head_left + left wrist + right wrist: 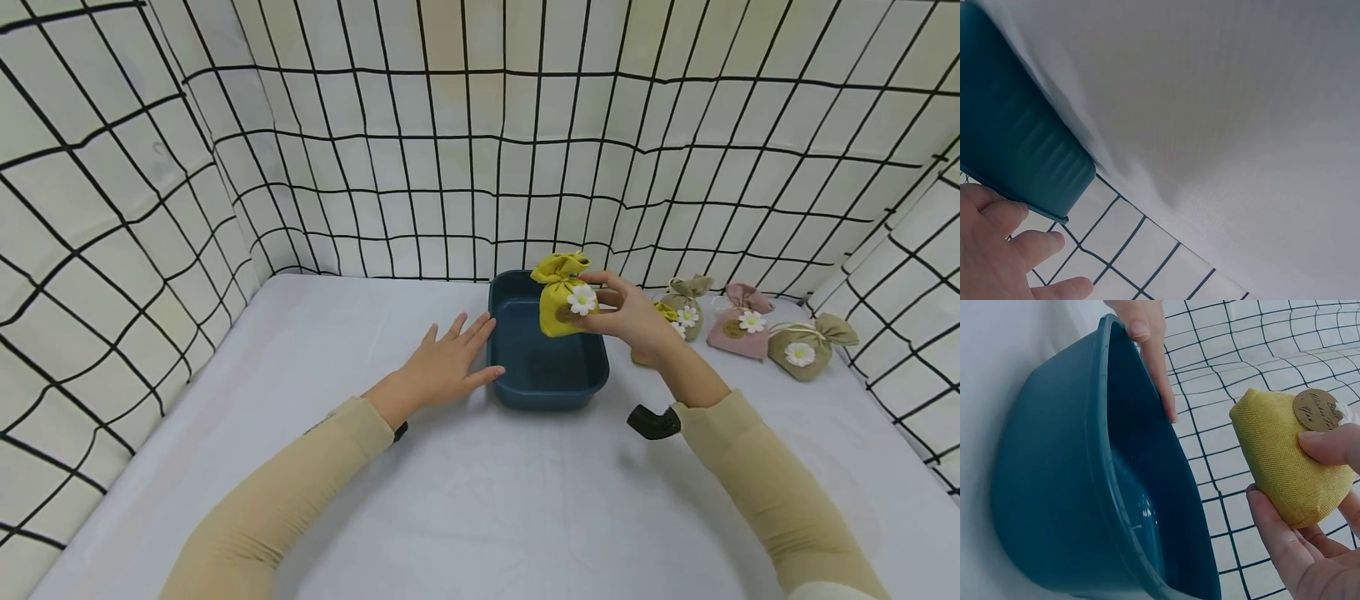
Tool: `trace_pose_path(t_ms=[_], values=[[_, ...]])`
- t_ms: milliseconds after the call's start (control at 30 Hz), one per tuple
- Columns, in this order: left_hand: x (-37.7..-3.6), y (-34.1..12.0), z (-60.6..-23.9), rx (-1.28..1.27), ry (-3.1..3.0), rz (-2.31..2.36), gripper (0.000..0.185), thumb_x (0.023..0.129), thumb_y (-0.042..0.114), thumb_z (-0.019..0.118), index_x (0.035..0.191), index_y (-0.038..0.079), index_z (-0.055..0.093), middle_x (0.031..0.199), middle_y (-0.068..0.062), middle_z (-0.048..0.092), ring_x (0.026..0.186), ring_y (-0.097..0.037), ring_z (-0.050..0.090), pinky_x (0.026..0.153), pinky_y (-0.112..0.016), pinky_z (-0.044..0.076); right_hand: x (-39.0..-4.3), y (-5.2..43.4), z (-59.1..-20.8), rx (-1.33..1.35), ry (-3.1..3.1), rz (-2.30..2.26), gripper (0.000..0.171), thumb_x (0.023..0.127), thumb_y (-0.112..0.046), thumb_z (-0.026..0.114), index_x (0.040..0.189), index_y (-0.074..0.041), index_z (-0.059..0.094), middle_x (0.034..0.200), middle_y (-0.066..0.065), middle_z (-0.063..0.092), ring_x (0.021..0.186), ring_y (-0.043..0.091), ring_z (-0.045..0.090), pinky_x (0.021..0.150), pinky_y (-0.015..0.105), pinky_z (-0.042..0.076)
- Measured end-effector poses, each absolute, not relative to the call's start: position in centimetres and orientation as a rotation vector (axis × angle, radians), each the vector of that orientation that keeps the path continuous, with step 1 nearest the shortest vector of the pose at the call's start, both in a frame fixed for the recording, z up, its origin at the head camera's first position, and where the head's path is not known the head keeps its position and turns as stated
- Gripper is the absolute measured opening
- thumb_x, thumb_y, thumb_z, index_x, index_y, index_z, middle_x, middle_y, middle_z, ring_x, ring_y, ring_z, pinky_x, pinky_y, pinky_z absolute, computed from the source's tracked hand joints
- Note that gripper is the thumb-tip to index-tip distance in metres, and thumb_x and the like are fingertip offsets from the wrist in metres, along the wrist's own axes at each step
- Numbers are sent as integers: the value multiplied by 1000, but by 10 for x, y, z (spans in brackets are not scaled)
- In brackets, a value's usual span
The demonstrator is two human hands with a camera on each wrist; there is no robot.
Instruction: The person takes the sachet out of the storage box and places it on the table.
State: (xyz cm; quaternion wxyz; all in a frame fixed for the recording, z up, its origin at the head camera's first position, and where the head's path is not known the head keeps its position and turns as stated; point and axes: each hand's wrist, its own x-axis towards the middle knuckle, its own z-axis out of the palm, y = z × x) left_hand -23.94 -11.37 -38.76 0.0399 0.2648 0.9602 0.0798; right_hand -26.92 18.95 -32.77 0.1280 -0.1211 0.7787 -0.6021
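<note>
The right hand (630, 315) has its grip closed around a yellow pouch (564, 296), thumb and fingers (1330, 445) pinching the lower part of the cloth, with the white daisy (582, 300) on its front facing the camera and its gathered top pointing up. The pouch hangs in the air over the far right part of a dark blue tub (546, 383), which sits on the white surface (480, 500) close to the back wall; from the right wrist view the pouch is clear of the tub's rim and not touching it, and a round brown tag (1316, 409) shows on its side. The left hand (442, 362) lies flat and relaxed with its grip wide, fingers spread, holding nothing; its fingertips (1147, 337) rest against the left rim of the tub. To the right of the tub, near the back wall, more pouches lie on the surface: a tan pouch (686, 304) just behind the right hand, a pink pouch (742, 321) beside it, and an olive pouch (806, 346) furthest right, each with a white daisy. A cloth with a black grid pattern (480, 142) walls in the surface on three sides.
</note>
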Motion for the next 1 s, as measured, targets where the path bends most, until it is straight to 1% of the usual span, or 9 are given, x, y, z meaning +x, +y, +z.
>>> trace_pose_path(t_ms=[100,233,433,633,767,867,1000], values=[[-239,-114,-387,813,2944,245,86,104,65,39,166,11,13,172,-5,11,156,-36,7,118,-69,11,-267,195,-327,-362,2279,-1763,71,90,-1,74,152,-7,41,146,23,48,126,30,51,94,28,52],[-239,-114,-387,802,2940,247,86,104,65,39,166,11,13,172,-5,11,156,-35,6,118,-69,11,-265,202,-327,-365,2301,-1770,70,90,0,73,152,-6,41,145,23,48,123,29,53,90,25,53],[-241,-115,-389,793,2943,243,86,104,65,39,166,12,12,172,-4,10,157,-34,5,118,-68,10,-263,211,-326,-367,2316,-1764,72,92,-1,72,154,-6,37,146,24,48,121,26,54,91,24,52],[-240,-114,-389,804,2944,259,86,104,65,39,166,11,13,172,-4,10,156,-34,5,118,-68,10,-258,222,-326,-373,2324,-1752,67,93,-2,73,152,-7,40,146,24,46,121,26,53,91,23,52],[-239,-113,-388,813,2948,253,86,105,64,40,166,10,13,172,-4,10,156,-36,6,118,-69,10,-255,229,-327,-371,2321,-1759,64,93,-2,73,149,-11,43,146,25,46,121,26,53,91,22,52],[-239,-113,-388,811,2948,242,86,105,64,39,166,11,13,172,-4,10,156,-36,7,118,-68,11,-252,235,-327,-348,2315,-1766,61,94,-4,73,147,-18,46,146,23,46,119,24,54,92,23,52],[-239,-112,-387,812,2948,236,85,105,64,39,166,11,13,172,-4,10,156,-36,8,118,-68,11,-249,244,-328,-305,2367,-1723,58,95,-11,74,144,-24,48,142,20,49,113,22,57,90,29,50]])
